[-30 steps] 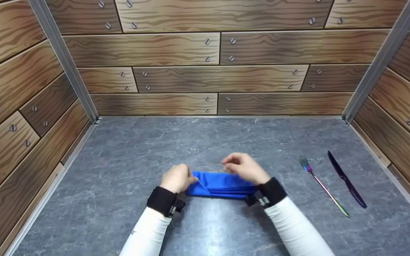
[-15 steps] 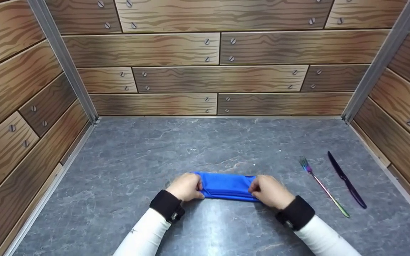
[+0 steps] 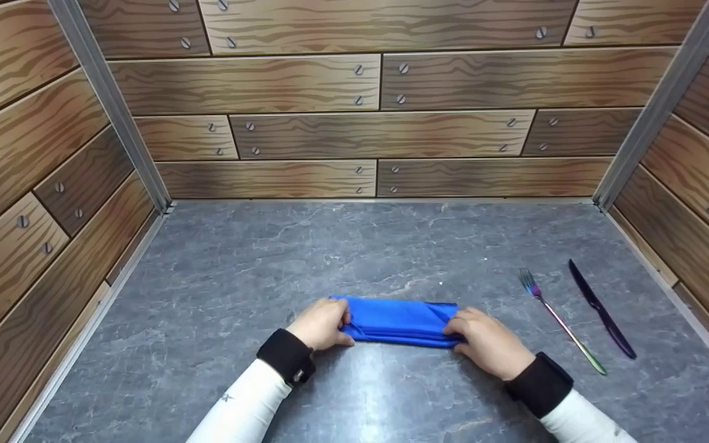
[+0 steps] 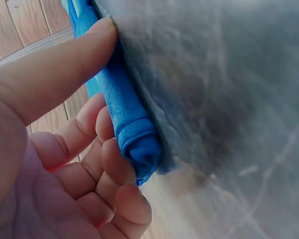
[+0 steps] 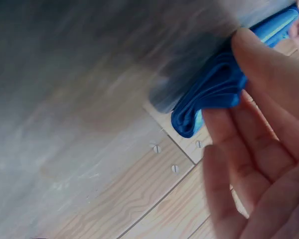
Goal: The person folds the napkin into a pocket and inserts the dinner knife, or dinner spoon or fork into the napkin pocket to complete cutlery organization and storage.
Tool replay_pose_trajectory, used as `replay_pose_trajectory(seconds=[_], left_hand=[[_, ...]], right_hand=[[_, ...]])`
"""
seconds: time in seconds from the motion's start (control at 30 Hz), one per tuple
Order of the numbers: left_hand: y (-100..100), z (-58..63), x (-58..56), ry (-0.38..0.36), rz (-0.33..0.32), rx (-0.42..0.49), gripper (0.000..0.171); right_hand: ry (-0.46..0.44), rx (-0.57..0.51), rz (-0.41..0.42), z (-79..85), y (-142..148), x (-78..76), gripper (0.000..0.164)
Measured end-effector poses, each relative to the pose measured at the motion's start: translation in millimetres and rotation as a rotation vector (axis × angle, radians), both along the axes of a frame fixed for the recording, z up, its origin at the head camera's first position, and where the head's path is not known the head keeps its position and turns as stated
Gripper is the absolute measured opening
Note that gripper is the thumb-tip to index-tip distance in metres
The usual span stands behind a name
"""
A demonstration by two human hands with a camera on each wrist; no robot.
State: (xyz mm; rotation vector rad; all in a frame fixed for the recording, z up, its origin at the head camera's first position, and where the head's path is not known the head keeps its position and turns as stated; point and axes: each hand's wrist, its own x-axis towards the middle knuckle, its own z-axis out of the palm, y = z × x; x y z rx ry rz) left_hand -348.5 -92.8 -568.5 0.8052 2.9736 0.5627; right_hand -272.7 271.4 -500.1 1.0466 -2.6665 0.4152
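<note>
A blue cloth [image 3: 394, 321], folded into a long flat strip with stacked layers along its near side, lies on the grey tabletop. At its left end my left hand [image 3: 320, 324] grips it, thumb at the near edge and fingers curled on the far side. The left wrist view shows the rolled end of the cloth [image 4: 127, 109] between thumb and fingers. My right hand [image 3: 490, 341] holds the right end, thumb low at the near corner and fingers over the top. In the right wrist view the loose folds of the cloth [image 5: 214, 89] show at that end.
To the right lie a rainbow-coloured fork [image 3: 560, 320] and a dark purple knife [image 3: 600, 307], side by side and slanted. The grey tabletop [image 3: 256, 246] is walled by wood-patterned panels [image 3: 305, 135] at the back and sides.
My right hand came down from above the cloth to its right end, then shifted slightly outward. My left hand stayed at the left end and settled lower against it.
</note>
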Motion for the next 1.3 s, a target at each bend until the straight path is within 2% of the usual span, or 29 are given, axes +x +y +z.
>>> replay_pose_trajectory(seconds=[0.13, 0.23, 0.33, 0.47, 0.53, 0.6, 0.7, 0.77, 0.83, 0.87, 0.93, 0.97, 1.1, 1.13, 1.23, 1.3], left_hand=[[0, -4.0, 3.1, 0.057, -0.003, -0.031, 0.038], [1, -5.2, 5.8, 0.113, -0.002, -0.07, 0.037], [4, -3.8, 7.9, 0.125, 0.006, -0.09, 0.043], [8, -1.2, 8.8, 0.081, 0.018, -0.083, 0.06], [9, -1.6, 7.6, 0.085, 0.021, -0.088, 0.063], [10, -1.6, 6.6, 0.13, 0.013, -0.108, 0.055], [7, -4.3, 2.5, 0.234, -0.002, -0.138, 0.037], [2, -5.6, -0.7, 0.294, -0.011, -0.114, 0.026], [-3, -5.6, -4.1, 0.3, -0.014, -0.037, 0.019], [-5, -3.9, -4.9, 0.289, -0.013, 0.019, 0.017], [-8, 13.4, 1.4, 0.258, -0.029, 0.126, 0.015], [-9, 15.1, 0.4, 0.243, -0.031, 0.197, 0.013], [-10, 32.9, 3.5, 0.059, -0.02, 0.428, 0.011], [-10, 26.2, -2.7, 0.008, 0.002, 0.488, 0.01], [-11, 20.8, -9.2, -0.138, 0.095, 0.538, 0.013], [-12, 8.7, -18.0, -0.183, 0.143, 0.557, 0.013]], right_hand=[[0.04, 0.023, 0.002, 1.1, -5, -2.1, 0.035], [0.034, -0.004, -0.013, 0.4, -8, -6.9, 0.034], [-0.031, -0.074, -0.037, 1.5, -8, -12.0, 0.034], [-0.131, -0.18, -0.079, 5.4, -6, -17.2, 0.032], [-0.171, -0.23, -0.102, 8.4, -6, -19.2, 0.029], [-0.213, -0.281, -0.122, 12.4, -6, -20.4, 0.027], [-0.278, -0.349, -0.149, 18.6, -6, -21.4, 0.027], [-0.319, -0.388, -0.17, 22.2, -6, -22.1, 0.028], [-0.357, -0.428, -0.197, 25.0, -4, -24.3, 0.028], [-0.38, -0.455, -0.212, 26.5, -4, -25.7, 0.027], [-0.441, -0.521, -0.243, 29.6, -2, -28.8, 0.027], [-0.475, -0.561, -0.257, 30.9, -1, -30.6, 0.028], [-0.645, -0.727, -0.294, 30.2, 4, -40.8, 0.032], [-0.684, -0.758, -0.296, 28.0, 5, -44.5, 0.033], [-0.754, -0.825, -0.275, 14.1, 12, -59.9, 0.033], [-0.794, -0.836, -0.289, 10.7, 12, -66.9, 0.033]])
